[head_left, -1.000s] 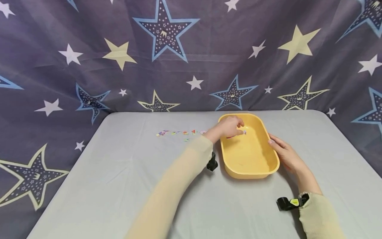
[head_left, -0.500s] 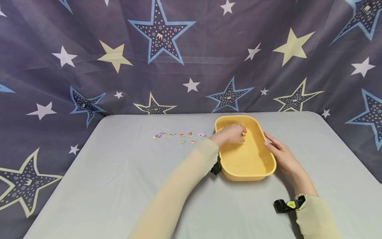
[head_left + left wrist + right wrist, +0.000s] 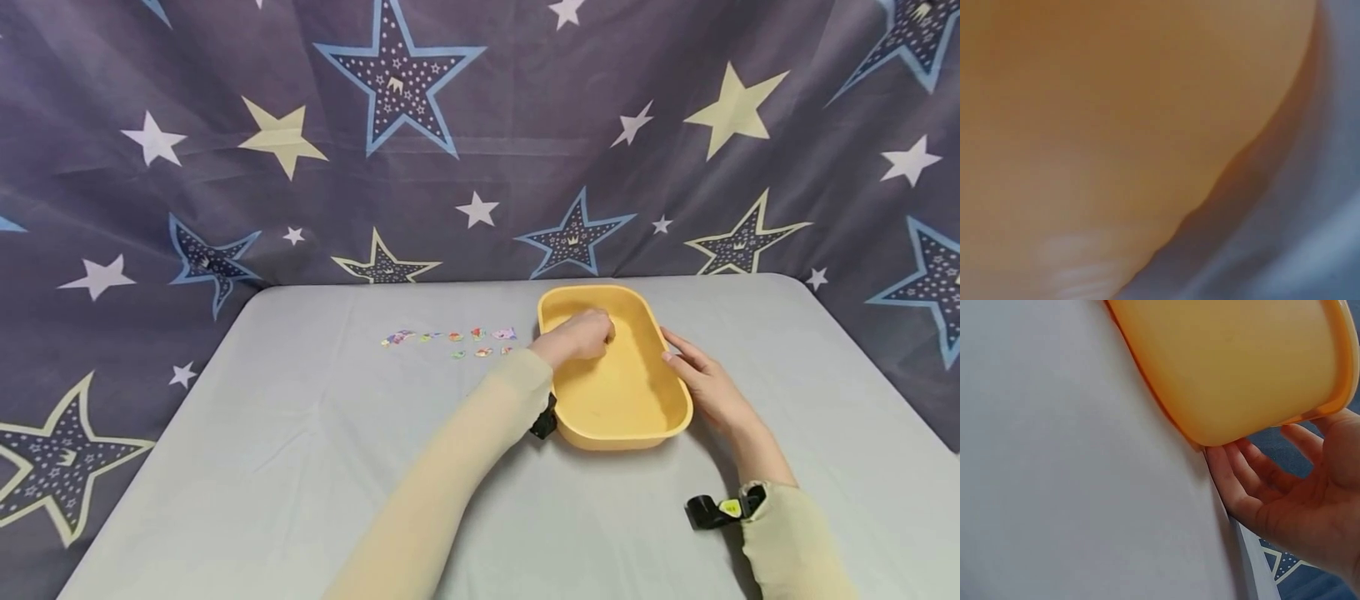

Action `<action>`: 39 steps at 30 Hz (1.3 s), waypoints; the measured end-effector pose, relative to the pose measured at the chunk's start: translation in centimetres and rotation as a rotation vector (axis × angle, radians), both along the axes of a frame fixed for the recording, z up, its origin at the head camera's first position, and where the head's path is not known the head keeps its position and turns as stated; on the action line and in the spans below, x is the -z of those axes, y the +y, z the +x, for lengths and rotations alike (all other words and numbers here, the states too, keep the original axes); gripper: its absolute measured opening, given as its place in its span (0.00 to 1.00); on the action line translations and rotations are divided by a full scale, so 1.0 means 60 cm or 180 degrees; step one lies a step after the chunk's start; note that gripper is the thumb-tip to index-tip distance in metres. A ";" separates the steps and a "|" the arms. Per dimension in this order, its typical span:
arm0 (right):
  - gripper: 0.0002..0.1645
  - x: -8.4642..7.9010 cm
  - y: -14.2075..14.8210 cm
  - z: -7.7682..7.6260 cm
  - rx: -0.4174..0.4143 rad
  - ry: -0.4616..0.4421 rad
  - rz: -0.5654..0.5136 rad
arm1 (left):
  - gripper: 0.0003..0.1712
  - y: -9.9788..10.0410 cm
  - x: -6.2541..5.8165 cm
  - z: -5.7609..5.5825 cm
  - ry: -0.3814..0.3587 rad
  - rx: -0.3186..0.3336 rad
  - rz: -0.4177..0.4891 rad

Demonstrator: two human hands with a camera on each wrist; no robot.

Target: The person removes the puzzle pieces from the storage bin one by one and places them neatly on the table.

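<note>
A yellow plastic tub [image 3: 622, 408] rests on the pale-covered table. My left hand [image 3: 581, 337] reaches over its left rim, fingers curled down inside near the far end. Whether the fingers hold anything is hidden by the hand. At the right side, my right hand [image 3: 712, 387] steadies the tub, with the thumb at the rim and fingers against the outer wall. In the right wrist view, the fingertips [image 3: 1219, 459] touch the lower edge of that wall. The left wrist view is filled by blurred yellow tub wall [image 3: 1116, 125].
Left of the tub lie small colourful flat cutouts [image 3: 504, 333] in two short rows, several in all. A star-patterned curtain [image 3: 465, 150] hangs behind the table's [image 3: 262, 467] far edge. Black camera mounts [image 3: 708, 511] sit on the wrists.
The left hand's fingers have curled down further inside the tub. Small coloured bits seen beside them a second ago are out of sight. The right hand keeps its place on the tub.
</note>
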State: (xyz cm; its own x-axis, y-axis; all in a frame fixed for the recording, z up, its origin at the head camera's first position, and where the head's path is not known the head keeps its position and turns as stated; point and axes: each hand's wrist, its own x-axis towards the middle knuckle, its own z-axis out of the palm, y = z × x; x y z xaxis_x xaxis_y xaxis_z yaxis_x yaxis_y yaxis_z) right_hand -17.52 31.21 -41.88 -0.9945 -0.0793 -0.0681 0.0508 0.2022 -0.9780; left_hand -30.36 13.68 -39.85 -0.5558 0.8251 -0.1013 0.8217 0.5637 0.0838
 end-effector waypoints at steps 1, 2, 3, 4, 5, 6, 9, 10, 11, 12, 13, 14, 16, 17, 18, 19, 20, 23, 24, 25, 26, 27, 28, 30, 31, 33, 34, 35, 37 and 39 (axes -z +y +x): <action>0.36 0.000 0.000 0.000 -0.0004 -0.0002 0.0000 | 0.10 0.000 -0.001 0.001 0.0027 0.0026 -0.0003; 0.36 -0.001 -0.001 0.000 -0.0007 -0.0002 0.0001 | 0.10 0.000 -0.002 0.002 0.0066 0.0051 -0.0022; 0.36 -0.001 -0.001 -0.001 -0.0009 -0.0001 0.0014 | 0.10 0.000 -0.002 0.003 0.0100 0.0065 -0.0042; 0.36 -0.001 -0.002 -0.001 -0.0013 0.0004 0.0028 | 0.10 0.000 -0.003 0.004 0.0120 0.0070 -0.0070; 0.36 -0.002 -0.002 -0.001 -0.0017 0.0011 0.0043 | 0.10 0.001 -0.003 0.005 0.0120 0.0050 -0.0082; 0.36 -0.002 -0.002 0.000 -0.0014 0.0009 0.0055 | 0.10 0.001 -0.004 0.007 0.0122 0.0031 -0.0098; 0.37 -0.001 -0.002 0.001 0.0016 0.0005 0.0104 | 0.12 0.001 -0.005 0.011 0.0054 -0.0065 -0.0137; 0.37 -0.002 -0.002 0.001 0.0024 0.0002 0.0108 | 0.13 0.001 -0.006 0.012 0.0019 -0.0098 -0.0147; 0.37 -0.002 -0.002 0.002 0.0030 -0.0001 0.0116 | 0.13 0.000 -0.006 0.013 -0.0022 -0.0136 -0.0144; 0.37 -0.002 -0.002 0.002 0.0036 -0.0004 0.0116 | 0.13 -0.001 -0.006 0.014 -0.0057 -0.0160 -0.0157; 0.37 -0.002 -0.002 0.003 0.0038 -0.0004 0.0113 | 0.13 -0.002 -0.007 0.014 -0.0087 -0.0181 -0.0168; 0.37 -0.002 -0.002 0.003 0.0034 0.0000 0.0105 | 0.13 -0.003 -0.007 0.015 -0.0114 -0.0198 -0.0178; 0.37 -0.001 -0.002 0.003 0.0030 0.0005 0.0070 | 0.12 -0.006 -0.009 0.016 -0.0153 -0.0219 -0.0193; 0.37 -0.001 -0.002 0.003 0.0030 0.0009 0.0056 | 0.11 -0.007 -0.010 0.016 -0.0161 -0.0217 -0.0205; 0.37 -0.001 -0.002 0.003 0.0030 0.0012 0.0041 | 0.10 -0.008 -0.011 0.017 -0.0175 -0.0210 -0.0218; 0.37 -0.001 -0.002 0.003 0.0028 0.0016 0.0036 | 0.10 -0.008 -0.012 0.017 -0.0186 -0.0205 -0.0226; 0.37 -0.001 -0.002 0.003 0.0024 0.0016 0.0029 | 0.09 -0.009 -0.014 0.018 -0.0194 -0.0191 -0.0240; 0.37 -0.002 -0.001 0.002 0.0008 0.0023 0.0017 | 0.08 -0.012 -0.020 0.020 -0.0188 -0.0156 -0.0219; 0.37 -0.002 -0.001 0.002 0.0006 0.0026 0.0028 | 0.08 -0.013 -0.023 0.021 -0.0178 -0.0149 -0.0194; 0.37 -0.003 -0.002 0.001 0.0003 0.0026 0.0045 | 0.08 -0.015 -0.026 0.021 -0.0150 -0.0140 -0.0168; 0.37 -0.003 -0.002 0.001 0.0001 0.0029 0.0061 | 0.09 -0.018 -0.029 0.022 -0.0127 -0.0127 -0.0141; 0.37 -0.004 -0.003 0.001 -0.0004 0.0031 0.0075 | 0.09 -0.020 -0.032 0.023 -0.0097 -0.0111 -0.0110; 0.37 -0.004 -0.003 0.001 -0.0008 0.0035 0.0096 | 0.09 -0.023 -0.035 0.024 -0.0069 -0.0099 -0.0079; 0.37 -0.005 -0.003 0.001 -0.0010 0.0032 0.0133 | 0.09 -0.030 -0.040 0.026 -0.0047 -0.0077 -0.0031; 0.37 -0.004 -0.004 0.001 -0.0013 0.0032 0.0124 | 0.09 -0.034 -0.042 0.028 -0.0053 -0.0072 -0.0002; 0.37 -0.003 -0.004 0.001 -0.0013 0.0040 0.0096 | 0.09 -0.041 -0.047 0.030 -0.0057 -0.0055 0.0068; 0.37 -0.003 -0.004 0.002 -0.0013 0.0051 0.0087 | 0.09 -0.045 -0.049 0.031 -0.0071 -0.0055 0.0111; 0.36 -0.003 -0.005 0.002 -0.0008 0.0061 0.0057 | 0.09 -0.049 -0.052 0.032 -0.0090 -0.0049 0.0156; 0.36 -0.002 -0.005 0.003 -0.0012 0.0085 -0.0017 | 0.09 -0.057 -0.059 0.033 -0.0084 -0.0016 0.0246; 0.36 -0.002 -0.004 0.004 -0.0014 0.0102 -0.0086 | 0.09 -0.066 -0.066 0.034 -0.0065 0.0028 0.0345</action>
State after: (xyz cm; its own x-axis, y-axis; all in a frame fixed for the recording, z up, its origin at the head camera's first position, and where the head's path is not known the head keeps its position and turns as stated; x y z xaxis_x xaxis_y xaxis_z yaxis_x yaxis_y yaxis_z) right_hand -17.25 30.94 -41.79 -0.9958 -0.0851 -0.0340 0.0186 0.1760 -0.9842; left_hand -28.32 9.71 -35.87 -0.5471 0.8368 -0.0225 0.8241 0.5432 0.1607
